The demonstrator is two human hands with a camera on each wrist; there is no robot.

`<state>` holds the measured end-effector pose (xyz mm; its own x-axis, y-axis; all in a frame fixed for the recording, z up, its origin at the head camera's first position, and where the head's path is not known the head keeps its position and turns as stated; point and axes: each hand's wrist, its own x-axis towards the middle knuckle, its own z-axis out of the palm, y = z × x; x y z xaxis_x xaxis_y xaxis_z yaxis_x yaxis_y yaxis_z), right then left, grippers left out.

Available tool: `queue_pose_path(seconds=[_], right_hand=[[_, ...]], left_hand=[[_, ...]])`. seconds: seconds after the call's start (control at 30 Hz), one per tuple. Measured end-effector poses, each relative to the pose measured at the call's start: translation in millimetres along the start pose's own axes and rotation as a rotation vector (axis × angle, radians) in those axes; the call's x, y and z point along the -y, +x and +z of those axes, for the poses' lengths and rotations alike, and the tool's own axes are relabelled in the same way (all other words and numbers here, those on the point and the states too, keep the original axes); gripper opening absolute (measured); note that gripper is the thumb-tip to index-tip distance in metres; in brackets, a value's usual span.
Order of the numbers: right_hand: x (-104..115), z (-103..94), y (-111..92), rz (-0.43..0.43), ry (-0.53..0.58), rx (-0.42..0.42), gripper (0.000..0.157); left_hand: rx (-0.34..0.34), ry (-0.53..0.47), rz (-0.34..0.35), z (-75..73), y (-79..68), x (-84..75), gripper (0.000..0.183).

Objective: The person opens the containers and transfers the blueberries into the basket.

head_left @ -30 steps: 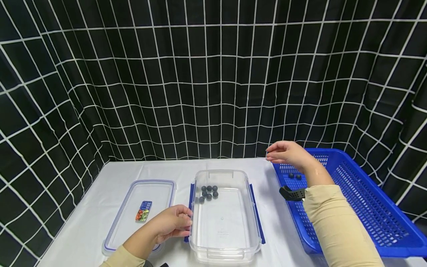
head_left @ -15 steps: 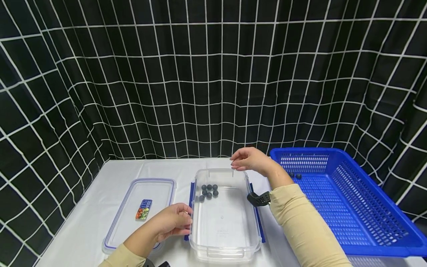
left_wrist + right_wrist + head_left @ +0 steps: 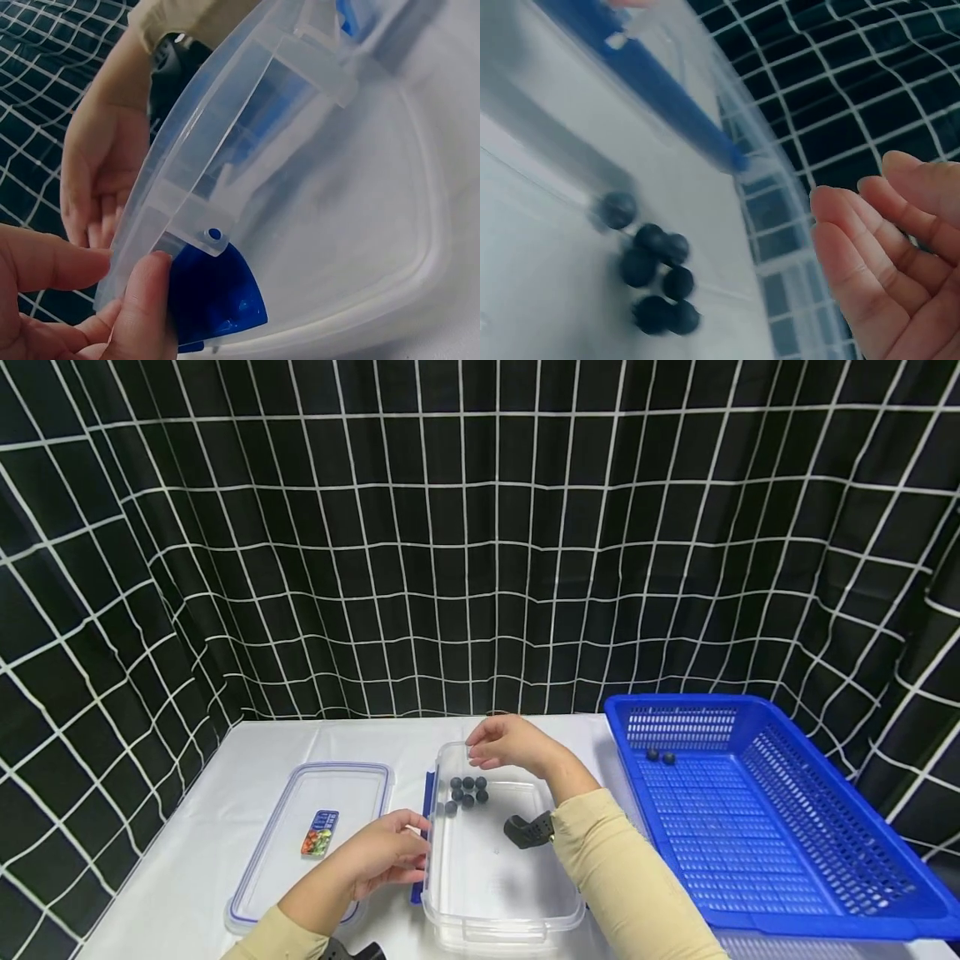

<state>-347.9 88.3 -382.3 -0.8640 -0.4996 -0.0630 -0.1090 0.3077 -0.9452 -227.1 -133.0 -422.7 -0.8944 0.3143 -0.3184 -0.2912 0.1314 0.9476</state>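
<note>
1. the left hand (image 3: 390,852), in the lower part of the frame left of centre, pinches the left rim of the clear container (image 3: 498,893) between thumb and fingers; a blue latch flap (image 3: 217,292) sits just beside the thumb.
2. the right hand (image 3: 517,745) hangs above the container's upper end, near the middle of the frame, its fingers loosely bent and a little spread, the palm bare.
3. seven dark balls (image 3: 468,802) lie bunched on the container's floor, toward its upper left corner.
4. left of the container a clear lid (image 3: 285,860) with a blue edge lies flat, bearing a colourful label (image 3: 319,833).
5. at lower right is a blue basket (image 3: 742,835), with two more balls (image 3: 652,754) near its upper left corner.
6. a white table (image 3: 202,843) lies beneath lid and container; a black gridded curtain (image 3: 480,543) fills the upper frame.
</note>
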Motion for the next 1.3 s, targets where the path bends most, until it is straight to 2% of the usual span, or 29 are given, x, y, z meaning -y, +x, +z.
queue_pose_path(seconds=[0.17, 0.33, 0.47, 0.6, 0.73, 1.03, 1.3], right_hand=[[-6, 18.4, 6, 0.029, -0.015, 0.049, 0.019], [-11, 26.4, 7, 0.062, -0.070, 0.072, 0.024], [-19, 31.6, 8, 0.091, -0.169, 0.080, 0.022], [-25, 41.0, 9, 0.108, -0.285, 0.136, 0.022], [-27, 49.0, 10, 0.111, -0.354, 0.160, 0.024], [-30, 50.5, 9, 0.156, -0.404, 0.122, 0.024], [-33, 51.0, 9, 0.164, -0.439, 0.151, 0.033]], left_hand=[[-0.005, 0.004, 0.014, -2.1, 2.8, 0.6, 0.039], [0.010, -0.006, 0.020, -3.5, 5.1, 3.0, 0.038], [0.016, -0.011, 0.022, -4.1, 5.2, 4.1, 0.036], [0.022, -0.010, 0.023, -4.0, 3.7, 3.6, 0.037], [0.022, -0.013, 0.026, -3.7, 2.7, 3.0, 0.036], [0.025, -0.014, 0.021, -2.1, 1.7, 1.3, 0.035], [0.019, -0.018, 0.015, -2.2, 1.3, 1.6, 0.036]])
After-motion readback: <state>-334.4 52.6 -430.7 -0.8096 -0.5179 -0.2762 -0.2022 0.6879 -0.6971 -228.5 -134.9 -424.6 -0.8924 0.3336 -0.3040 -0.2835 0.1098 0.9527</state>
